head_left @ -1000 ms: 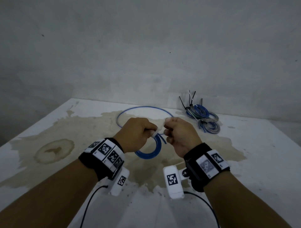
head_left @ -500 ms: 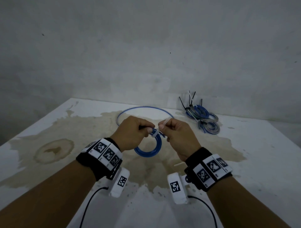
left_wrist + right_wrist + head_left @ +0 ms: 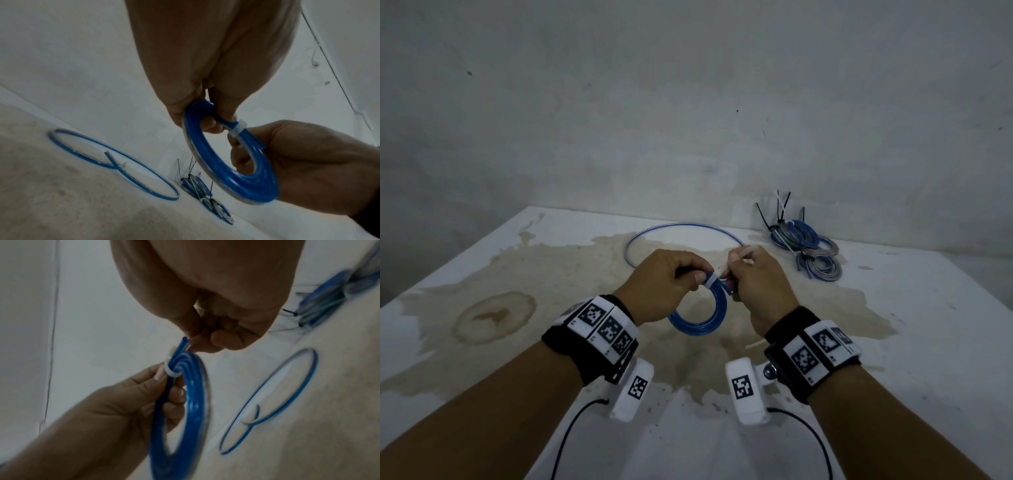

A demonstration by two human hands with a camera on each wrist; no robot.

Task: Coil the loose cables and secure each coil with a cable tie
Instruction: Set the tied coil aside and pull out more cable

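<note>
The blue coil (image 3: 698, 317) is gripped by the left hand (image 3: 664, 284), above the desk (image 3: 928, 342); its white tie (image 3: 710, 281) is pinched by the right hand (image 3: 756, 284). Cinching seems underway; a firm pull is next. Beyond: one loose cable (image 3: 681, 228), several tied coils (image 3: 804, 246).

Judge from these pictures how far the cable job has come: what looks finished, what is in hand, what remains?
Done: a pile of tied coils lies at the table's far right. In hand: the left hand holds a blue coil with a white cable tie already looped round it, and the right hand pinches the tie's tail, seemingly tightening. Left: one loose blue cable lies uncoiled behind the hands.
</note>
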